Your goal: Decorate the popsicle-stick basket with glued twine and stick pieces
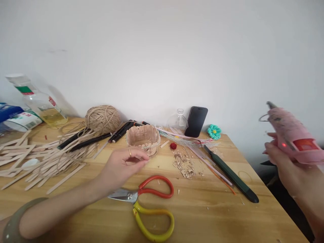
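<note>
On the right, my right hand [286, 168] is wrapped round a pink hot glue gun [291, 131], held up past the table's right edge. Its nozzle points up and to the left, and a small red light glows on its side. My left hand [124, 165] is above the table with thumb and fingers pinched; whatever is between the tips, if anything, is too small to make out. Just behind it sits a small basket [143, 136] of wooden pieces with silvery trim round it. Scissors [136, 195] with one red and one yellow handle lie below the left hand.
Wooden sticks [55, 165], a twine ball [102, 118], black markers [121, 131] and an oil bottle [48, 104] occupy the left. Towards the right are wood chips [186, 167], a dark green cutter [230, 175], a phone [196, 121], pipe cleaners [187, 140] and a turquoise flower [214, 132].
</note>
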